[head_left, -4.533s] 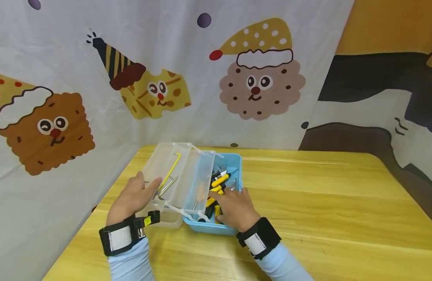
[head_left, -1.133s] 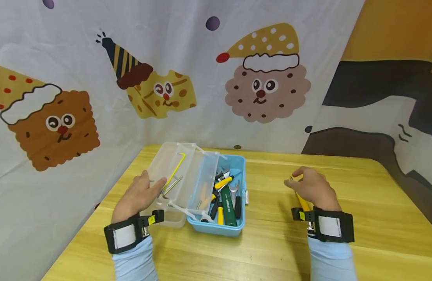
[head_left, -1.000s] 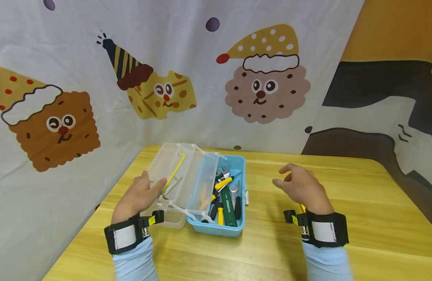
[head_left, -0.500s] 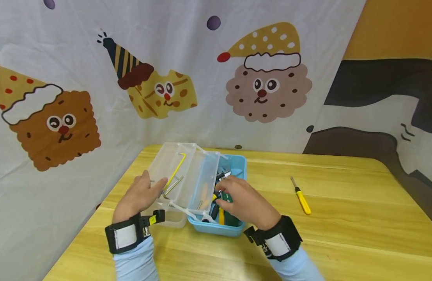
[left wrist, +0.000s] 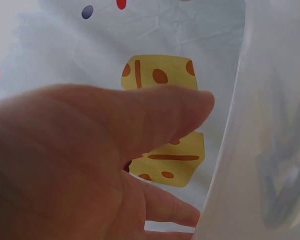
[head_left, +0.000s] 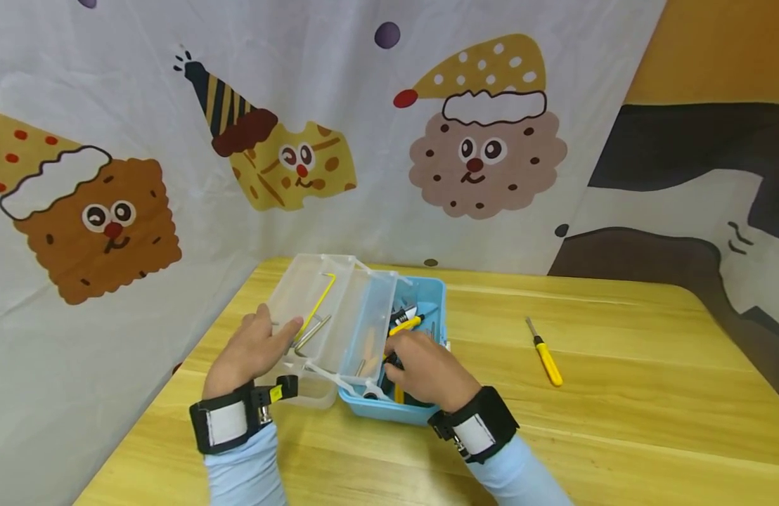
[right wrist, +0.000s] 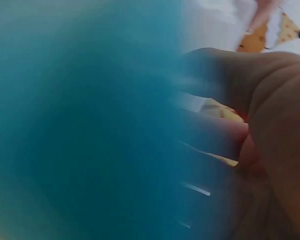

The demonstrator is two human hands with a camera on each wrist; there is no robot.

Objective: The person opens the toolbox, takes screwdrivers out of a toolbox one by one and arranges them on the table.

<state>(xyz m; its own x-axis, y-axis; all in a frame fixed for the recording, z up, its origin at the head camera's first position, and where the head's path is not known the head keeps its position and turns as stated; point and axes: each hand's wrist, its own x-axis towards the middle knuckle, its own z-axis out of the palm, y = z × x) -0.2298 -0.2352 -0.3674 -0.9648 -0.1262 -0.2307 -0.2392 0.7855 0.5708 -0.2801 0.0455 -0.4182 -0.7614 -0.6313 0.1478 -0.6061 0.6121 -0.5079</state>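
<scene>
Right wrist view, heavily blurred. A blue wall of the toolbox (right wrist: 80,125) fills the left and centre of frame, close to the lens, no detail readable. Right hand (right wrist: 270,145) takes up the right side, seen from the palm side; fingers (right wrist: 210,135) curl inward toward the blue surface. Between fingers and palm, a patch of yellow (right wrist: 222,112) and some pale streaks; too smeared to tell what object they belong to or whether it is pinched. Upper right corner: pale printed cloth (right wrist: 220,25) with an orange-yellow triangular shape (right wrist: 285,32)
</scene>
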